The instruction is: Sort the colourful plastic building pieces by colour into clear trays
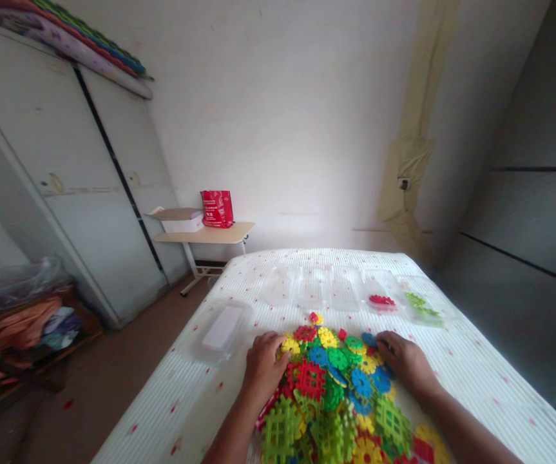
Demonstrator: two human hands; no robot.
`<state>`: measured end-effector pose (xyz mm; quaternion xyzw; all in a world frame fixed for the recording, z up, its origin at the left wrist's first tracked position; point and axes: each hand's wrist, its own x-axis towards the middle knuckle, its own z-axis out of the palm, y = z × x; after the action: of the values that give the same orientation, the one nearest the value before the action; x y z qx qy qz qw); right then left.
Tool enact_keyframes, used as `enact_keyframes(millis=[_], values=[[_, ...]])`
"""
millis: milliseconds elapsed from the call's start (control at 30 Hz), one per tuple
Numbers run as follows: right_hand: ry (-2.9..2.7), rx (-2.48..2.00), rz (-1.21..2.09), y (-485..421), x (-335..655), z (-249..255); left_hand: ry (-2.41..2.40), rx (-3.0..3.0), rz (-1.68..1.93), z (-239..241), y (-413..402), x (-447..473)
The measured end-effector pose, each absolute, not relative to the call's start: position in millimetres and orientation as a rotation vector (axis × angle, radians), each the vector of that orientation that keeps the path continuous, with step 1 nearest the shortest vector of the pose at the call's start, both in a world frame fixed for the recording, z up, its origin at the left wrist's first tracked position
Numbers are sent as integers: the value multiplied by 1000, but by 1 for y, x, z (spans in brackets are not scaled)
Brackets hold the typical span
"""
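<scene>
A heap of plastic building pieces (337, 357) lies before me, with red, yellow, green and blue flower-shaped discs and lattice squares. My left hand (265, 362) rests cupped at the heap's left edge, thumb and fingers apart beside a yellow flower disc (290, 345). At the right edge, my right hand (406, 361) lies with bent fingers parted, close to a blue disc (369, 339). Neither hand visibly grips a piece. Nearer to me are a red lattice square (310, 380) and light green lattice squares (280, 430).
Clear plastic trays stand in a row behind the heap; one holds red pieces (381, 300), another green pieces (421, 305). A clear container (223, 330) with a white rectangle sits left. The striped tablecloth (162, 419) covers the table. A side table (210, 234) carries a red bag (218, 209).
</scene>
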<state>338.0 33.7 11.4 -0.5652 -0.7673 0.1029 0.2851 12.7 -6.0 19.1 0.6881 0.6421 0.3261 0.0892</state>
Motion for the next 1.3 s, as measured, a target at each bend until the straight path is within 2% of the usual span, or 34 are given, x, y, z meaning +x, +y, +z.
enact_keyframes(millis=[167,300,600,733,1067,1300], values=[[-2046,-1505,231,36,339,7,1894,2015,1118,24,-7,14],[-2053,-1518,194,37,339,6,1830,1849,1106,32,-8,14],[-2057,-1511,236,34,336,12,1833,1694,1323,93,39,8],[-2047,-1533,251,34,334,15,1840,1704,1374,105,58,15],[-2045,-1558,273,36,336,11,1855,1752,1343,90,50,18],[-1984,-1492,198,37,332,22,1931,1834,1272,42,-3,-7]])
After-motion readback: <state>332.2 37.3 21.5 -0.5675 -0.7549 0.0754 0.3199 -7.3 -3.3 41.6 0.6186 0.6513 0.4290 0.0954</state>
